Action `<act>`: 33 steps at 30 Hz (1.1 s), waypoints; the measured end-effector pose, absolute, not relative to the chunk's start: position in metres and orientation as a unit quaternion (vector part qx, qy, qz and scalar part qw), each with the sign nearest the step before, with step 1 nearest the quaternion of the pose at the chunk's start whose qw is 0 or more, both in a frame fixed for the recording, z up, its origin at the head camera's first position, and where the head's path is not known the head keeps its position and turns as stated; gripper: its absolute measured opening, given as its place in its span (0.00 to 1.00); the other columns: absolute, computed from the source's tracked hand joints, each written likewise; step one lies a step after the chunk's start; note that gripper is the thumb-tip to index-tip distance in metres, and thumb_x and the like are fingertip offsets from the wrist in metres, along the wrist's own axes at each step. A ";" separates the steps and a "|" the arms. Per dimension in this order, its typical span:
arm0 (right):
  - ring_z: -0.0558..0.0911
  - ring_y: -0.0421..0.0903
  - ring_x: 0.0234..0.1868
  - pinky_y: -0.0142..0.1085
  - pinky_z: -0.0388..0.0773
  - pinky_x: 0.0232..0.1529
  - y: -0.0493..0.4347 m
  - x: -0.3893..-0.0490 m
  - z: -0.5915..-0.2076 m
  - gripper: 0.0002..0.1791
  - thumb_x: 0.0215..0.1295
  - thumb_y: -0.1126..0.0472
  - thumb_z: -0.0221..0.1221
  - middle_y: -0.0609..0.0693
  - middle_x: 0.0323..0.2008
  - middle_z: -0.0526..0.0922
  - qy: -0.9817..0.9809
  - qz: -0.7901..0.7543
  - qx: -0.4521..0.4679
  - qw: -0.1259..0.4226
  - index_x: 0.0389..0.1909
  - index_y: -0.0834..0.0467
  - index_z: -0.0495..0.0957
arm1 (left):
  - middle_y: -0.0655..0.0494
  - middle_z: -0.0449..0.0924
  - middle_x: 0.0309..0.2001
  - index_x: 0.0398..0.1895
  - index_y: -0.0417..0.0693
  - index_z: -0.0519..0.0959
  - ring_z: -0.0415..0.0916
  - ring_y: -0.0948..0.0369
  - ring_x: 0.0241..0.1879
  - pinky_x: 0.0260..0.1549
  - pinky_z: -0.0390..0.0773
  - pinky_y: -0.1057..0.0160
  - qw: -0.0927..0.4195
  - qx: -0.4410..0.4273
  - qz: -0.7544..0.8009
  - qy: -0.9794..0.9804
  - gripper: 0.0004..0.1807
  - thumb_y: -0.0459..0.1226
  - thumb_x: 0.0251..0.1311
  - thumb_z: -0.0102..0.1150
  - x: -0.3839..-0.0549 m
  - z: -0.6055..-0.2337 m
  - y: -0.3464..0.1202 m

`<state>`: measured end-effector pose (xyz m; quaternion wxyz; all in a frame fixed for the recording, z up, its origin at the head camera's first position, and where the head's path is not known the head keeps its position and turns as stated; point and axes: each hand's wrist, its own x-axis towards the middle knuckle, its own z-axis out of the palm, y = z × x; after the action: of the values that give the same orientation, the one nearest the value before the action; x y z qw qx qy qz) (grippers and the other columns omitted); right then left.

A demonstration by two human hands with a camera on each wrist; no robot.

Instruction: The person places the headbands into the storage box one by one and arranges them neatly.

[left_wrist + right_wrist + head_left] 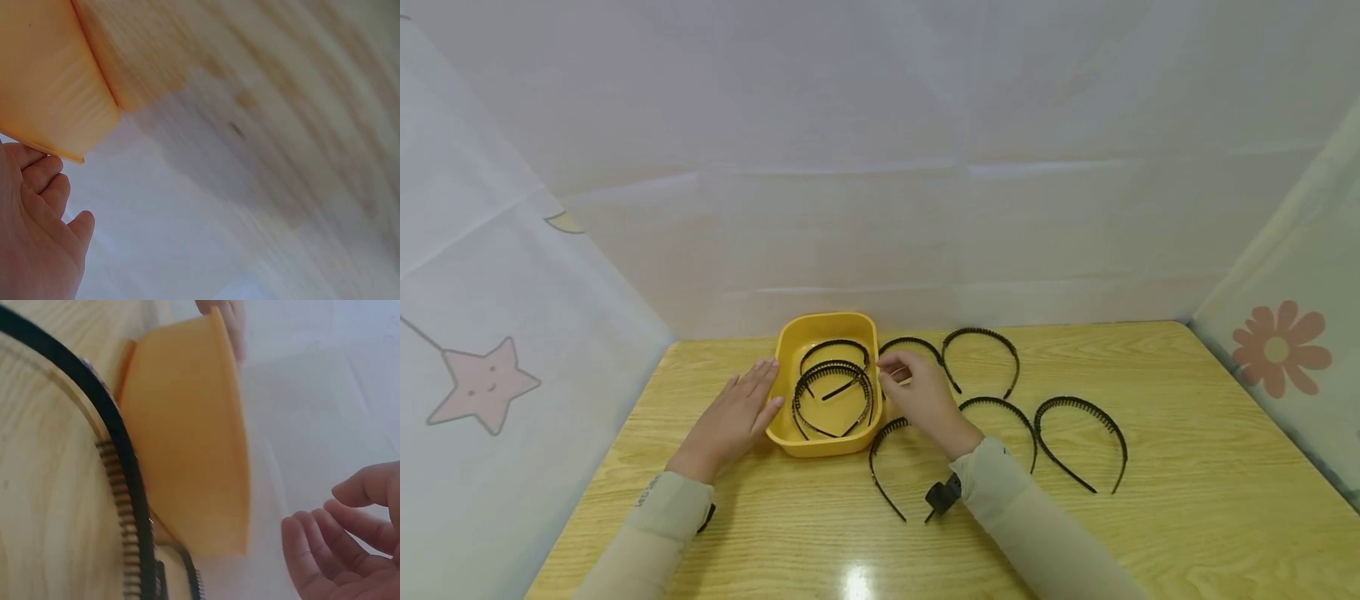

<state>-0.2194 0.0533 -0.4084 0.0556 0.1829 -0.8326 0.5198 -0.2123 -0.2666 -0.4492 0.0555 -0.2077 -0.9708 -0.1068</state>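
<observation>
My left hand [736, 418] lies with extended fingers on the left rim of a yellow plastic basket [823, 448]; the left wrist view shows its fingertips [55, 181] right at the basket's edge. Inside the basket lie several black toothed headbands [833, 367], overlapping one another. My right hand [925, 396] is at the basket's right side, above the table. In the right wrist view its fingers [306, 550] are loosely bent and hold nothing, apart from the basket wall [187, 437]. A black headband [128, 475] crosses the front of that view.
More black headbands lie on the wooden table [820, 533]: one [981, 333] at the back, one [917, 342] partly behind my right hand, and others [1078, 402] toward the front right. White cloth walls [880, 225] surround the table's back and sides.
</observation>
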 end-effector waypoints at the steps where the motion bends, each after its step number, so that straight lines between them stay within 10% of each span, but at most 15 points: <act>1: 0.83 0.47 0.42 0.38 0.85 0.39 0.058 -0.219 -0.407 0.09 0.72 0.62 0.60 0.48 0.42 0.84 -0.835 0.515 0.184 0.059 0.49 0.56 0.83 | 0.41 0.49 0.80 0.80 0.36 0.51 0.44 0.45 0.79 0.77 0.44 0.40 0.056 -0.208 -0.108 -0.971 0.36 0.52 0.81 0.34 -0.212 -0.449 -0.267; 33: 0.80 0.59 0.50 0.54 0.81 0.48 0.220 -0.225 -0.401 0.18 0.75 0.62 0.57 0.62 0.53 0.79 -0.945 0.253 0.200 0.052 0.61 0.67 0.76 | 0.42 0.49 0.80 0.80 0.37 0.51 0.45 0.45 0.79 0.77 0.44 0.40 0.061 -0.210 -0.114 -0.969 0.36 0.51 0.81 0.37 -0.210 -0.449 -0.263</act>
<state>-0.2252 0.2198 -0.4012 0.0519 0.1999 -0.9452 0.2530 -0.2099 -0.2629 -0.4488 0.0609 -0.2096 -0.9692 -0.1143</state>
